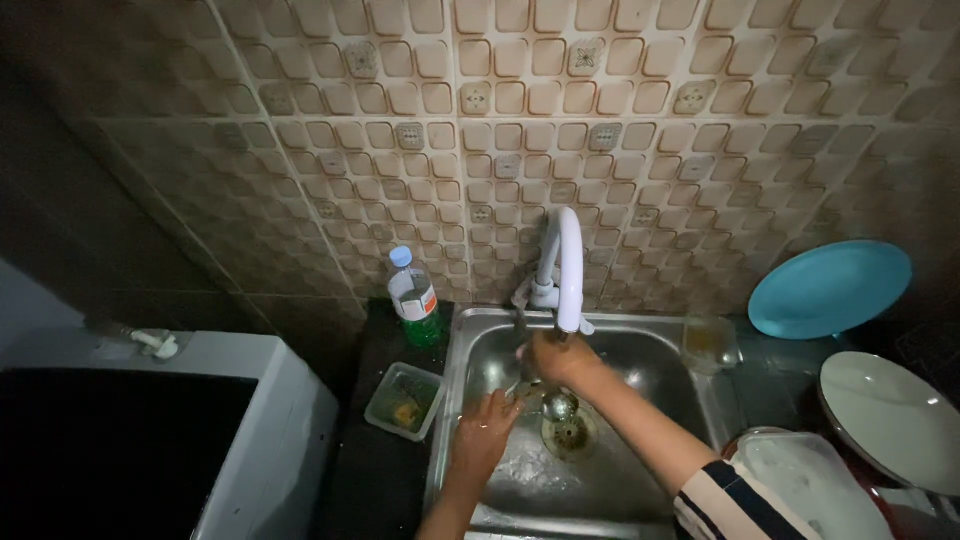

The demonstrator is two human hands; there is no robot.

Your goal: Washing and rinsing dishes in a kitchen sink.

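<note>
Both hands were in the steel sink (655,350): my right hand (553,357) was closed around a ladle (557,405) under the white tap (568,265), my left hand (485,435) had fingers spread loosely, touching its bowl.

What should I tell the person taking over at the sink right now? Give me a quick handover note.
Left hand: low in the steel sink, fingers on something metal, too small to identify.
Right hand: under the white tap, gripping what looks like a spoon or ladle above the drain.
Nearby: green soap bottle and sponge tray left of the sink; blue plate and white plate right.
Done: unclear. Left: rinsing appears under way.
</note>
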